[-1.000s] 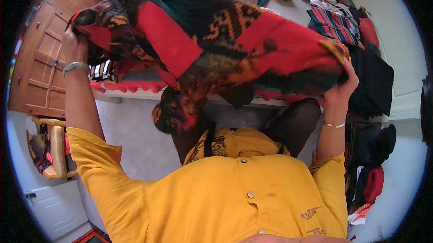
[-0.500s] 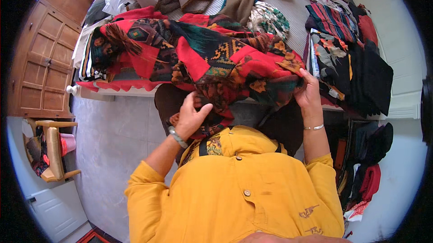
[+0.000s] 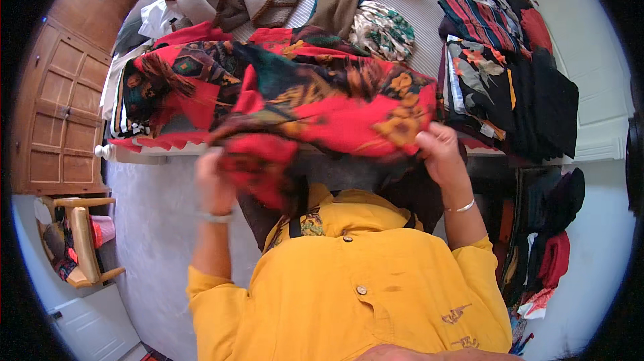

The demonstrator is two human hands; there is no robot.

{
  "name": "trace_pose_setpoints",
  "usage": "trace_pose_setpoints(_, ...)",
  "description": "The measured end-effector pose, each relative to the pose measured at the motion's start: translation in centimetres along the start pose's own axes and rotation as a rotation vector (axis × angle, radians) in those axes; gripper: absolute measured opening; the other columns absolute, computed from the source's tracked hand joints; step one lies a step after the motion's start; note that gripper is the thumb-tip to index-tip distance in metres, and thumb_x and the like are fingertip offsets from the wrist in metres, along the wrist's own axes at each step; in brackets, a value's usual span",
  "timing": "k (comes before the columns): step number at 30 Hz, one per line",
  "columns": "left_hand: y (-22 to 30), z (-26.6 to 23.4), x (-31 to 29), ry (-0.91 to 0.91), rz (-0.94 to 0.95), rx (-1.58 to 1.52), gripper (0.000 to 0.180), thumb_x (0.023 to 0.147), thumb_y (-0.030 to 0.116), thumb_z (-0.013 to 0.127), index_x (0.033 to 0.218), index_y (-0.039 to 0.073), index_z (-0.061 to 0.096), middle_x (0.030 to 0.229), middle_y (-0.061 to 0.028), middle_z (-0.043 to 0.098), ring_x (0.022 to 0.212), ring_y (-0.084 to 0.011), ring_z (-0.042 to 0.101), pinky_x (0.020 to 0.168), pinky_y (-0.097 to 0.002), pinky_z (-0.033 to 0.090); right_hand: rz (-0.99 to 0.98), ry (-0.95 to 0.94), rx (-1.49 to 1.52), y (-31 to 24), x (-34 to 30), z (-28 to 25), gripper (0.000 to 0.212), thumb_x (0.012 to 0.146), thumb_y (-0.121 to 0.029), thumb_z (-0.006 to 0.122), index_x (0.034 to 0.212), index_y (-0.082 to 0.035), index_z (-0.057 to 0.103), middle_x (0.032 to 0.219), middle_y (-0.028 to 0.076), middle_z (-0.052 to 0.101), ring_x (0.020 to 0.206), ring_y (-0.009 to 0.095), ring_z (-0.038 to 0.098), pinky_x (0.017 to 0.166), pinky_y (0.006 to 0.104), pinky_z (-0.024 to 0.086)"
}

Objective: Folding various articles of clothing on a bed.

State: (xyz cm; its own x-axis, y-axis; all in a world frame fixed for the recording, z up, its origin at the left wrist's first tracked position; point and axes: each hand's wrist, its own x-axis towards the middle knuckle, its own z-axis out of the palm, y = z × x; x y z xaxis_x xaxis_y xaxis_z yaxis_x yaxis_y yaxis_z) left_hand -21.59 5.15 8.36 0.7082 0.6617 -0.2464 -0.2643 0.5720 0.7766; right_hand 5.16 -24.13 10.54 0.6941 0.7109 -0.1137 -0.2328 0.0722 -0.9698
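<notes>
A large red cloth [image 3: 322, 133] with dark, floral and geometric patches lies over the near edge of the bed, its front part lifted and partly smeared by motion. My right hand [image 3: 444, 154] is closed on its right edge, beside a yellow-brown flower pattern. At the left, my blurred left hand [image 3: 216, 183] grips the cloth's other near end, where a bunched part hangs down toward my lap. The fingertips of that hand are hard to make out. Bracelets circle both wrists.
Folded clothes [image 3: 479, 89] are stacked at the bed's right side, with black garments [image 3: 553, 109] beside them. A beige coat [image 3: 258, 2] and a white-green bundle [image 3: 382, 31] lie behind the cloth. At the left are a wooden chair [image 3: 82, 247] and a brown cupboard [image 3: 67, 109].
My left hand has moved left and slightly down, pulling the cloth's near end with it. My right hand has shifted slightly left and down. The cloth's front is now spread between them.
</notes>
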Motion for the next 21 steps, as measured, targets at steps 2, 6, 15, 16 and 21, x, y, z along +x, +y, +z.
trace_pose_setpoints(2, 4.5, -4.0, -0.2, 0.184, 0.259, 0.187, 0.031, 0.093, 0.026, 0.047, 0.107, 0.001, 0.061, 0.099, -0.011, 0.065, 0.083, -0.0207, 0.064, 0.079, -0.0367, 0.052, 0.087, -0.335, -0.313, 0.8, -0.1, -0.9, 0.013, 0.086, -0.008, 0.054, 0.088, 0.001, 0.064, 0.085, 0.005, 0.066, 0.074, 0.011, 0.062, 0.064, 0.0229, 0.049)
trace_pose_setpoints(6, 10.5, -6.2, 0.1, 0.247, 0.26, 0.096, 0.028, 0.096, 0.023, 0.044, 0.109, 0.002, 0.058, 0.1, -0.0096, 0.064, 0.087, -0.019, 0.064, 0.078, -0.035, 0.053, 0.075, 0.075, -0.308, 2.6, 2.2, -1.2, 0.014, 0.086, -0.011, 0.056, 0.088, 0.0, 0.063, 0.085, 0.006, 0.066, 0.076, 0.011, 0.063, 0.065, 0.0227, 0.05)
trace_pose_setpoints(15, 5.5, -10.0, 0.3, 0.311, 0.24, 0.204, 0.018, 0.094, 0.011, 0.047, 0.105, 0.0, 0.057, 0.099, -0.0093, 0.064, 0.088, -0.019, 0.063, 0.081, -0.0328, 0.052, -0.165, 0.229, -1.16, 7.2, 10.5, -4.3, 0.038, 0.076, -0.028, 0.063, 0.101, 0.0, 0.064, 0.093, 0.022, 0.065, 0.087, 0.035, 0.063, 0.078, 0.041, 0.049)
trace_pose_setpoints(16, 4.9, -10.5, 0.2, 0.34, 0.235, 0.194, 0.018, 0.094, 0.011, 0.047, 0.104, 0.0, 0.057, 0.099, -0.0092, 0.063, 0.088, -0.0191, 0.063, 0.081, -0.0329, 0.052, -0.128, 0.208, -1.228, 7.2, 10.7, -3.8, 0.038, 0.075, -0.029, 0.063, 0.1, 0.0, 0.065, 0.092, 0.022, 0.065, 0.087, 0.036, 0.063, 0.079, 0.0417, 0.049)
trace_pose_setpoints(21, 4.0, -11.0, -0.3, 0.359, 0.242, 0.152, 0.02, 0.093, 0.009, 0.047, 0.108, -0.002, 0.056, 0.101, -0.0104, 0.064, 0.089, -0.0198, 0.063, 0.083, -0.0333, 0.051, -0.078, 0.131, -1.327, 8.0, 12.2, -2.5, 0.032, 0.071, -0.03, 0.063, 0.084, 0.0, 0.064, 0.085, 0.023, 0.064, 0.082, 0.039, 0.061, 0.074, 0.0447, 0.048)
